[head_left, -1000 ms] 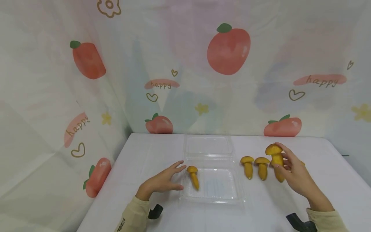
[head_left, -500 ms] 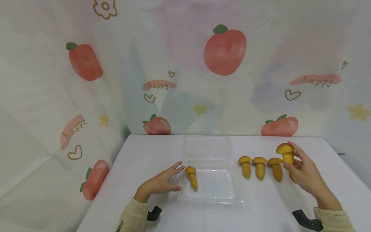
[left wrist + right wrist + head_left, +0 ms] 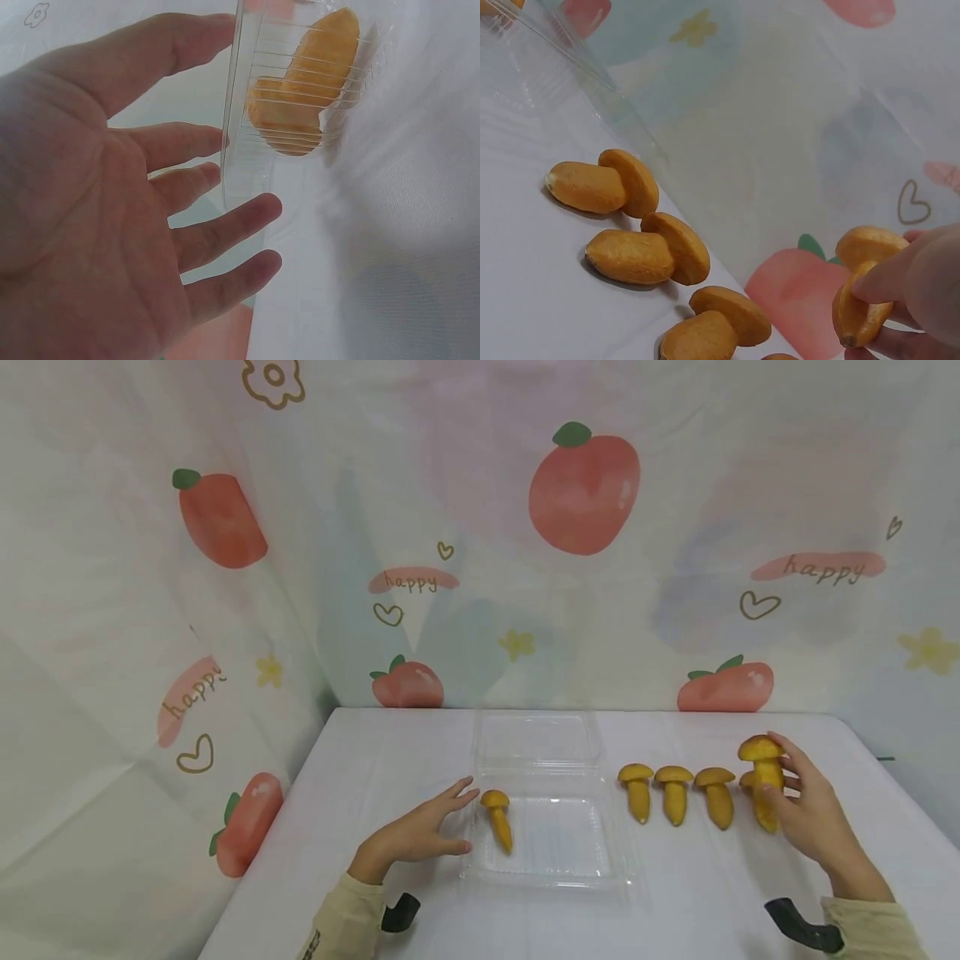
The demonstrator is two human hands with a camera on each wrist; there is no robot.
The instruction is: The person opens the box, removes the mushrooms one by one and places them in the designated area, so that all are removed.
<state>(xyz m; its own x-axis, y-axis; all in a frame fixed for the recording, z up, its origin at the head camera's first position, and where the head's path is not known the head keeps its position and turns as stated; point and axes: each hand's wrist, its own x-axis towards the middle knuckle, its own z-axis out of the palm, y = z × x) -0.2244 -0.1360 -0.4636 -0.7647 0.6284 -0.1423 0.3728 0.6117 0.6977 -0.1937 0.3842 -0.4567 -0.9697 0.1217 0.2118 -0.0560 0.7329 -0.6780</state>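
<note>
A mushroom (image 3: pixel 765 781) is being pinched by the right hand (image 3: pixel 813 818) toward the table's (image 3: pixel 690 902) right edge, the left hand (image 3: pixel 411 832) spread.

Container (image 3: pixel 570 839) at left hand (image 3: pixel 412 833): clear plastic, glossy. Mushroom (image 3: pixel 765 777) in right hand (image 3: pixel 810 810): smooth, faintly glossy. Tabletop (image 3: pixel 690 893) beneath both hands: matt, cloth-like.

Your head camera is looking forward and down over the table (image 3: pixel 435 743), taking in its far corners. Your left wrist camera is facing your left hand (image 3: pixel 90 187) and the container (image 3: pixel 562 843) close up. Your right wrist camera is looking past your right hand (image 3: pixel 930 292) toward the far edge, sharing the mushrooms (image 3: pixel 676 797) with the head view.
</note>
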